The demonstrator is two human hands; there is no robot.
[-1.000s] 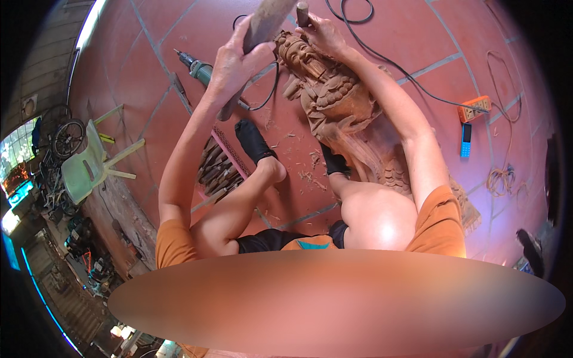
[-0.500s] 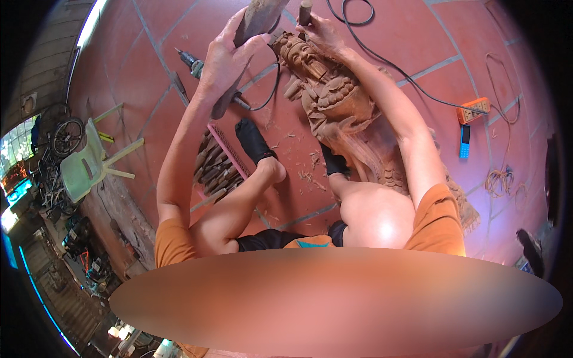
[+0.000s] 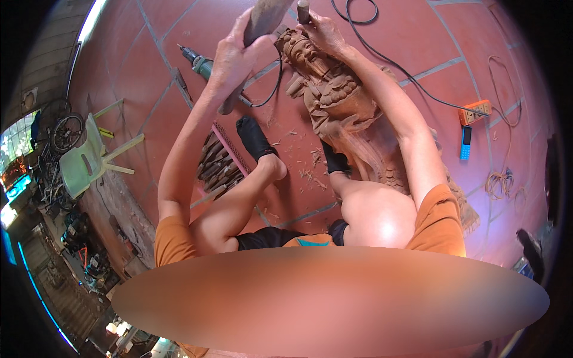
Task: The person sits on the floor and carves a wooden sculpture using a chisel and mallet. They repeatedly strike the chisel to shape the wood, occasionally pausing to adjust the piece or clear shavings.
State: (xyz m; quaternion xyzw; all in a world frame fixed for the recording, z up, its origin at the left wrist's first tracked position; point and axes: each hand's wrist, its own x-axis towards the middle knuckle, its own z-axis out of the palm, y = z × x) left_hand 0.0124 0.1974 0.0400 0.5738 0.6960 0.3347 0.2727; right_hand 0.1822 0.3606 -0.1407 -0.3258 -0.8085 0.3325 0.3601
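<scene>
My left hand is closed around a dark wooden mallet, whose lower end sticks out below the wrist. In my right hand is a chisel with a round wooden handle; its blade end is hidden at the statue's head. The brown carved wooden statue, a bearded figure in robes, lies on the floor with its head away from me, partly under my right forearm. A small gap shows between the mallet and the chisel handle.
A green power tool with a cord lies left of my hand. Several carving tools sit by a pink rack. Wood shavings litter the red tiles. An orange power strip, a blue phone and a pale green chair stand farther out.
My left hand and the mallet have shifted slightly right, closer to the chisel handle. My right hand and the statue stay almost in place.
</scene>
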